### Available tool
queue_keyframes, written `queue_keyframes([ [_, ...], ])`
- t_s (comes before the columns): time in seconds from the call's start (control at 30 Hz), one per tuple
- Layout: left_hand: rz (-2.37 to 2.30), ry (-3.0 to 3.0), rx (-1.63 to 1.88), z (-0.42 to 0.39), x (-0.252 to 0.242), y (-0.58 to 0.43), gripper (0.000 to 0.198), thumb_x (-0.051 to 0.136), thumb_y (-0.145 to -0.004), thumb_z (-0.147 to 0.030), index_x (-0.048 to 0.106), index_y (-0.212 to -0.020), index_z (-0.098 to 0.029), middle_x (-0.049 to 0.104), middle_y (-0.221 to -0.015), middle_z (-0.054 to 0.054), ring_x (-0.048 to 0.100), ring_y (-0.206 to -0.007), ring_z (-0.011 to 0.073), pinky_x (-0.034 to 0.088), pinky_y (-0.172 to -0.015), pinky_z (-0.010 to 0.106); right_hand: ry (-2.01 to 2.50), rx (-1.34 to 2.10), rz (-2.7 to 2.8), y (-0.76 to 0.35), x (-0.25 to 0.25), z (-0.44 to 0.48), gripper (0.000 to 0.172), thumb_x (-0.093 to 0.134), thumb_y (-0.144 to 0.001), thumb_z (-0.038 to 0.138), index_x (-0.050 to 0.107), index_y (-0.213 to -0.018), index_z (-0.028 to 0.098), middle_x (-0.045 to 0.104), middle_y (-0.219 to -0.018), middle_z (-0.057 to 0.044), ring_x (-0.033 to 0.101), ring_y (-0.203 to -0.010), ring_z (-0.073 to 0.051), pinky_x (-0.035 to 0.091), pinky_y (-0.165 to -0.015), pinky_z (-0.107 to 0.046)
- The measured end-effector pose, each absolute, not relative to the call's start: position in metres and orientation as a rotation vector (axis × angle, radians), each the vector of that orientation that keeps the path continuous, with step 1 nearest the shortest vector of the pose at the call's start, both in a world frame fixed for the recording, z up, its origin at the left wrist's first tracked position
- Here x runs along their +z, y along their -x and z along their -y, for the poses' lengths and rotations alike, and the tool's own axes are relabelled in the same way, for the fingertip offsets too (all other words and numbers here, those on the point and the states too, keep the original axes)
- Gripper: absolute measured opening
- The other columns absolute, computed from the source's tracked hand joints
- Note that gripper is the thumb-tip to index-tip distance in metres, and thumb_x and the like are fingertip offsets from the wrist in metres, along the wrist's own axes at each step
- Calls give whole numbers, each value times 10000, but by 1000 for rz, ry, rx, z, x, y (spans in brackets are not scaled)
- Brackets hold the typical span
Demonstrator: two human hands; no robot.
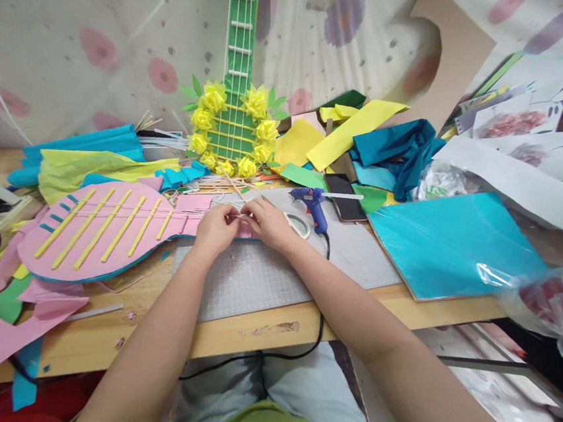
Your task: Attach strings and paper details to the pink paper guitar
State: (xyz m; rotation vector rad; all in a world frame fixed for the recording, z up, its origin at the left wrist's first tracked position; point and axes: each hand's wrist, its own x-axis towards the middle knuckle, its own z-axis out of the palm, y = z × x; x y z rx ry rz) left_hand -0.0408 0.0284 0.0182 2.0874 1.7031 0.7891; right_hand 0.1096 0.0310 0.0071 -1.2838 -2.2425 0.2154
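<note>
A pink paper-covered lute-shaped craft piece (pixel 99 228) lies flat at left, with yellow strips, short blue strips and a blue edge. Its narrow neck runs right, under both my hands. My left hand (pixel 216 229) is closed in a pinch over the neck. Close beside it, my right hand (pixel 268 222) pinches too, fingertips nearly meeting the left ones. A thin pale string seems to run between the fingertips, partly hidden by the fingers. Beneath lies a grey cutting mat (pixel 253 286). A roll of white tape (pixel 299 226) touches the mat just right of my right hand.
A blue glue gun (pixel 315 208) with a white stick lies by a phone (pixel 344 195). Behind stands a green paper guitar (pixel 233 119) with yellow flowers. At right lies a turquoise sheet pack (pixel 458 244). Coloured paper (pixel 354 134) clutters the back; a black cord (pixel 320 327) hangs over the front edge.
</note>
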Motion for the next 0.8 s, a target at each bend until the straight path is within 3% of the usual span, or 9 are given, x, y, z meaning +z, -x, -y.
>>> queue_keyframes([
  [0.8,-1812,-2102,816,-25,21,36,131,562,-732,-279,647,-816,-225,670,-776,0,568,-682,151,345,-579,250,1395,474,1923,-99,-1,-35,108,451,-826,206,555,-851,199,629,-866,-28,554,-800,-157,408,-734,-282],
])
